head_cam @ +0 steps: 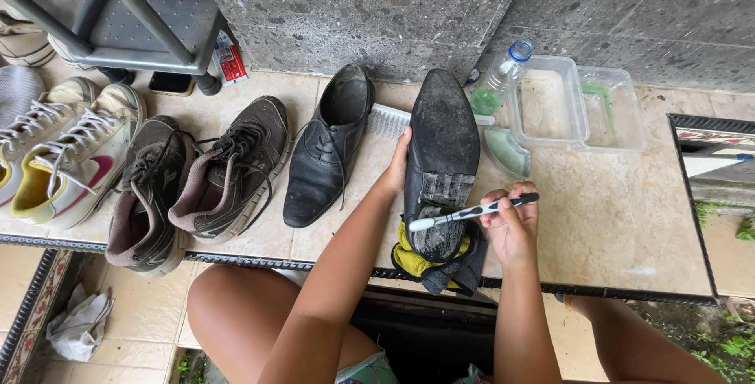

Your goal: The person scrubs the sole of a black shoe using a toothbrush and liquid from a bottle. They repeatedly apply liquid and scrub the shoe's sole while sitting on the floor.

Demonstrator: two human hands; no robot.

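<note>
1. Nearest the person, the right hand (pixel 513 227) is closed around the handle of a toothbrush (pixel 470 213), whose bristled head rests on the heel of the upturned black shoe (pixel 440 160).
2. That shoe lies sole up on the tiled worktop (pixel 621 219), its heel over a yellow and dark cloth (pixel 436 266) at the front edge.
3. The left hand (pixel 399 165) grips the shoe's side and steadies it. Scrubbing goes best, I judge, with short strokes along the heel ridges and a firm left-hand hold.
4. Just left stands the matching black shoe (pixel 326 148), upright, then brown sneakers (pixel 197 180).
5. Farther back lie a scrub brush (pixel 388 121), a plastic bottle (pixel 499 79) and clear tubs (pixel 578 105).
</note>
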